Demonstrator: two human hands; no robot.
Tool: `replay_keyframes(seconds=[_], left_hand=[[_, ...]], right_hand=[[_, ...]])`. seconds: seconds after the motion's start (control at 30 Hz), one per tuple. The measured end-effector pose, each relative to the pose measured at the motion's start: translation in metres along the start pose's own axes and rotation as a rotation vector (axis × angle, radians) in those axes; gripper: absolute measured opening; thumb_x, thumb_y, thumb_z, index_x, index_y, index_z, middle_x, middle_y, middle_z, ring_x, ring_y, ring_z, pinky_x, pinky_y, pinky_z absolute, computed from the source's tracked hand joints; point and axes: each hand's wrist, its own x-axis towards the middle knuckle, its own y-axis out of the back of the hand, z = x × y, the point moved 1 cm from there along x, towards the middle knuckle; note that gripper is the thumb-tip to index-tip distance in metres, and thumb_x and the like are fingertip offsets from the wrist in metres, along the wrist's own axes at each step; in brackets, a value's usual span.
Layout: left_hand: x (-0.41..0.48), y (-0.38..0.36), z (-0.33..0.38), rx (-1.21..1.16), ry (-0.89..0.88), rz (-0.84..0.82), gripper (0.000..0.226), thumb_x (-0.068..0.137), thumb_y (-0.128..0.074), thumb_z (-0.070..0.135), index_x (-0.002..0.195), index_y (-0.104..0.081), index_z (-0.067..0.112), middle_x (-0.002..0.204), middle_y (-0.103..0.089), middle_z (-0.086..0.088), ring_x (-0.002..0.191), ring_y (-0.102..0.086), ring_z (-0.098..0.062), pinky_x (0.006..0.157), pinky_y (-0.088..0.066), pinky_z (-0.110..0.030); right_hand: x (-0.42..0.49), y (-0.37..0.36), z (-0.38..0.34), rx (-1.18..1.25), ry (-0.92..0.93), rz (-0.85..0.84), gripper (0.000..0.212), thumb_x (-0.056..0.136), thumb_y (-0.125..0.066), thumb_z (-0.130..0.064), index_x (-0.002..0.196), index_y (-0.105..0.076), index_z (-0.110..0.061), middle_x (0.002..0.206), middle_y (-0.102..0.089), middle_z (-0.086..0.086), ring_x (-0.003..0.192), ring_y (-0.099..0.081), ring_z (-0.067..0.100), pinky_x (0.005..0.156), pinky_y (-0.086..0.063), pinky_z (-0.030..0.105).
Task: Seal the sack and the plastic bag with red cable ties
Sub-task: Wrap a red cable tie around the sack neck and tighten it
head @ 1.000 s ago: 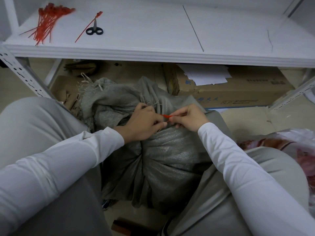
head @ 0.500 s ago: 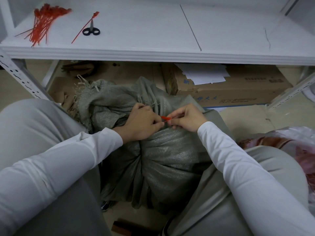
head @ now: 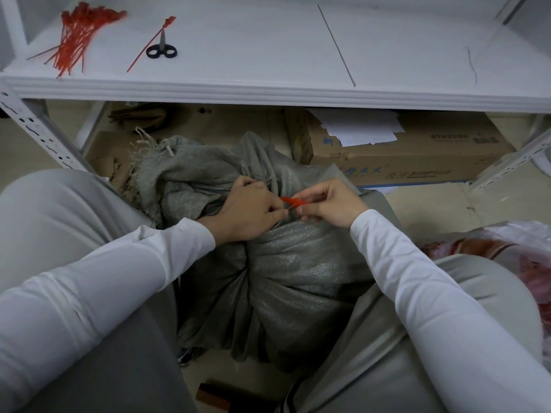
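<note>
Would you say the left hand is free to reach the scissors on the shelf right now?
Probably not yet: the left hand pinches the red cable tie on the sack, though nothing blocks the scissors.

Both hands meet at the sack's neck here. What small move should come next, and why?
Probably draw the red cable tie snug with the right hand: both it and the left hand pinch the tie at the gathered neck of the sack.

Black-handled scissors (head: 161,49) on a white shelf (head: 253,40), cardboard box (head: 417,162) with white papers (head: 357,129) on top beneath
</note>
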Motion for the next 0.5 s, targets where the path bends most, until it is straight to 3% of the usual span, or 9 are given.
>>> replay_keyframes(seconds=[0.27,0.5], left_hand=[[-0.0011,0.0012,0.0010,-0.014,-0.009,0.057,0.047,0.093,-0.051,0.039,0.048,-0.041,0.030,0.054,-0.050,0.012,0.078,-0.049,-0.006,0.103,-0.025,-0.039],[-0.0018,0.0037,0.0005,-0.071,0.006,0.079,0.046,0.094,-0.050,0.038,0.049,-0.045,0.031,0.052,-0.051,0.013,0.071,-0.046,0.001,0.103,-0.024,-0.036]], right_hand=[[0.0015,0.0015,-0.0011,0.204,-0.097,0.041,0.023,0.090,-0.061,-0.001,0.111,-0.067,0.001,0.074,-0.070,0.011,0.048,-0.063,0.008,0.051,-0.053,0.017],[-0.0020,0.0022,-0.0067,0.281,-0.061,-0.016,0.023,0.094,-0.055,-0.004,0.114,-0.066,-0.001,0.093,-0.071,0.016,0.067,-0.065,0.013,0.061,-0.056,0.020]])
